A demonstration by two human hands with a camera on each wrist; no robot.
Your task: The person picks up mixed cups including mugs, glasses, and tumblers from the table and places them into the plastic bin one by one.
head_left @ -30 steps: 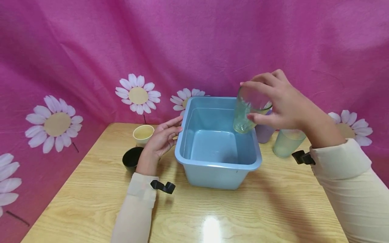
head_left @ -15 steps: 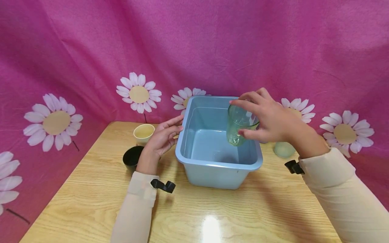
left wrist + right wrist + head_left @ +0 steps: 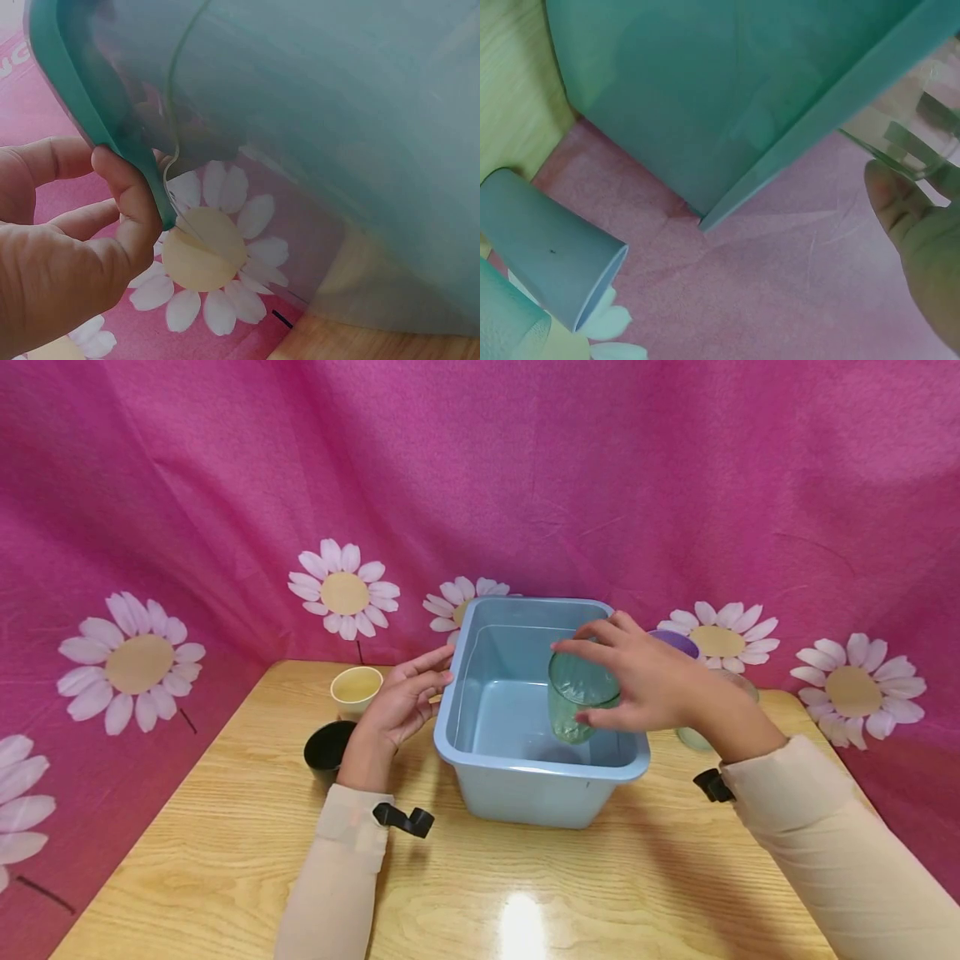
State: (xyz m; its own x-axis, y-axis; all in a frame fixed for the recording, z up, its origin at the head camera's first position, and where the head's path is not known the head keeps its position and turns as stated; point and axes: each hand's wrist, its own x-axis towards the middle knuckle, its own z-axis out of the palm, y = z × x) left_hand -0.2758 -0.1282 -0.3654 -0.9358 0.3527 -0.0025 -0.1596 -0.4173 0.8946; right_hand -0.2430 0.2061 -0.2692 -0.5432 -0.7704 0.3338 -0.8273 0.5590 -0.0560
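Daisy-printed magenta cloth (image 3: 525, 485) hung behind the pale wood-grained counter (image 3: 225, 868), where a light-blue rectangular plastic tub (image 3: 525, 797) stood. My right fingers (image 3: 592, 651) pinched a transparent green round tumbler (image 3: 572, 714) near its rim, its lower part inside the tub; my left fingers (image 3: 423, 682), loosely spread, touched the tub's left rim.
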